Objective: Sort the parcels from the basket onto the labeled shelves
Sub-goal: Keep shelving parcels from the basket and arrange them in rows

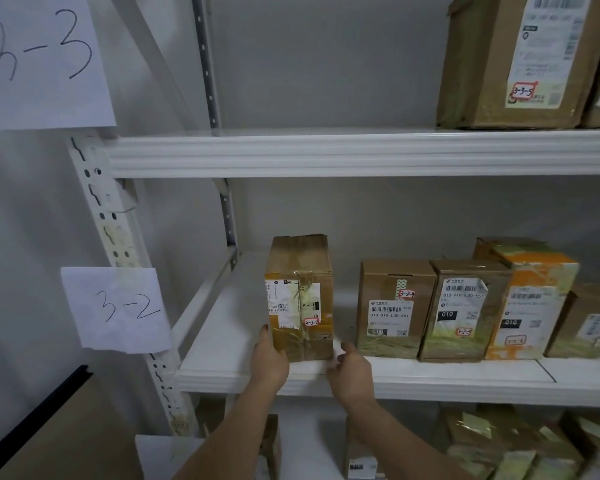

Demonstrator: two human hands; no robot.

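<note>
— Fingers first: how do they sit?

— Left hand [269, 358] lies flat, fingers straight, against the lower left side of the parcel [300, 299]. Right hand [350, 372] is at the parcel's lower right corner, thumb up by the edge and fingers loosely curled; whether it touches the cardboard or the shelf lip, I cannot tell. Neither hand closes round anything.

— And where is the parcel?

— Upright on the 3-2 shelf [222, 368], near its front edge, long axis vertical. Its red-ringed sticker [311, 321] seems to read 3-2-2, matching the paper sign [118, 308] at nine o'clock from it.

— Which way from the hands?

— Twelve o'clock from both; it stands between them, the left one plainly in contact, so nearer.

— Neighbours?

— A row of boxes [395, 306] at three o'clock, a clear gap between. Open shelf runs behind at twelve and to nine.

— So what is left?

— I judge it placed, or nearly. Any last nudge would go towards twelve, deeper in, or towards three to close on the row. Standing tall, it could tip if pushed high, so low contact suits.
</note>
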